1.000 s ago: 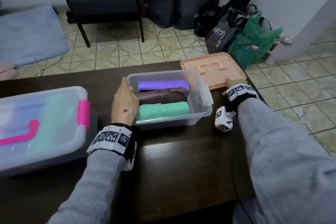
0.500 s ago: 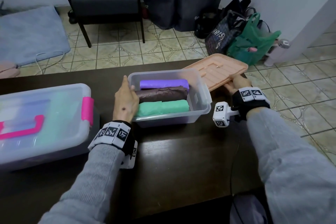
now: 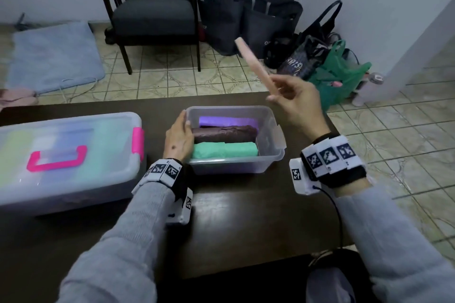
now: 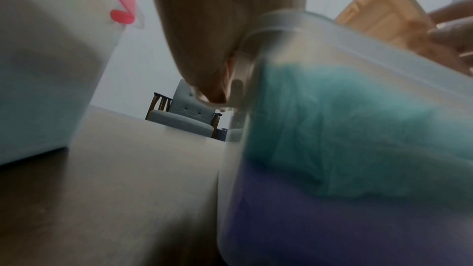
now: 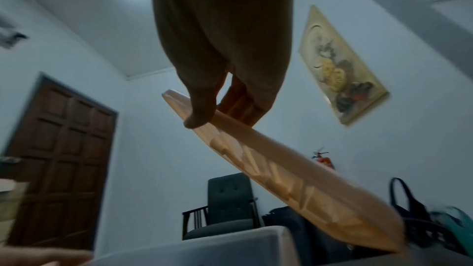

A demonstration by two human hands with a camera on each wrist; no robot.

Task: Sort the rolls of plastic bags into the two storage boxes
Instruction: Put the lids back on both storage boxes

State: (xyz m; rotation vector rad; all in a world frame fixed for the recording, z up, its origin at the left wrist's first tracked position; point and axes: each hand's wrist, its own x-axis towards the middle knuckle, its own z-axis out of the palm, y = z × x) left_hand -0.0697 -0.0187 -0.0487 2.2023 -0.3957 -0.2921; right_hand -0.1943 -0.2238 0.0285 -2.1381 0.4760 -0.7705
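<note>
A small clear storage box [image 3: 268, 162] stands open mid-table. It holds a purple roll [image 3: 227, 121], a dark brown roll [image 3: 224, 133] and a green roll [image 3: 224, 150]. My left hand [image 3: 177, 138] grips the box's left end [image 4: 245, 62], thumb over the rim. My right hand [image 3: 294, 103] is raised above the box's right side and pinches the peach lid [image 3: 256, 67], held tilted on edge; the right wrist view shows thumb and fingers clamped on the lid [image 5: 281, 167]. A larger clear box [image 3: 66, 155] with a pink handle and latch sits lidded at left.
The dark wooden table [image 3: 234, 216] ends just right of the small box. Beyond its far edge are a grey armchair [image 3: 152, 12], black bags [image 3: 251, 19], a green bag [image 3: 339, 76] and a blue mat [image 3: 51, 56] on the tiled floor.
My right hand has lifted the peach lid off the table at the back right and swung it up on edge above the small box. The left hand has stayed on the box's left end.
</note>
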